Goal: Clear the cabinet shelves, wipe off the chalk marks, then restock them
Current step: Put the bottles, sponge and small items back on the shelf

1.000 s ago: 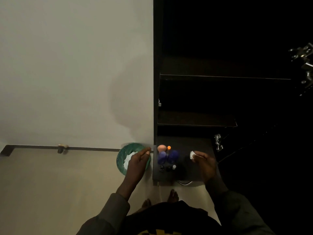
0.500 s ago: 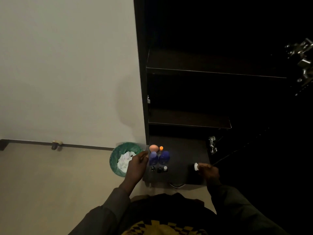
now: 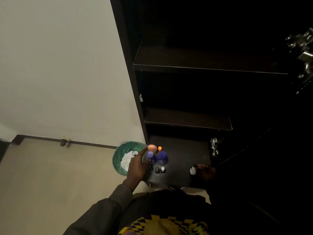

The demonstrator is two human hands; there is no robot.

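Note:
A dark cabinet stands open with two bare shelves, the upper shelf (image 3: pixel 210 65) and the lower shelf (image 3: pixel 186 119). On its dark bottom board (image 3: pixel 184 150) stand two purple bottles (image 3: pixel 162 157), a peach egg-shaped sponge (image 3: pixel 152 148), an orange-capped item (image 3: pixel 159 148) and three tiny bottles (image 3: pixel 157 170). My left hand (image 3: pixel 138 165) is open, its fingers reaching at the left purple bottle (image 3: pixel 151 157). My right hand (image 3: pixel 204 171) pinches a small white wad (image 3: pixel 192 170) over the board's right front.
A green-lined waste bin (image 3: pixel 118 160) with white crumpled tissue inside stands on the floor left of the cabinet, against the wall. Metal door hinges (image 3: pixel 213 146) show at the cabinet's right side. A doorstop (image 3: pixel 64 140) sits at the skirting.
My view shifted so the cabinet sits further right. My left hand moved from the bin's edge toward the left purple bottle. My right hand with the wad drew back to the right front.

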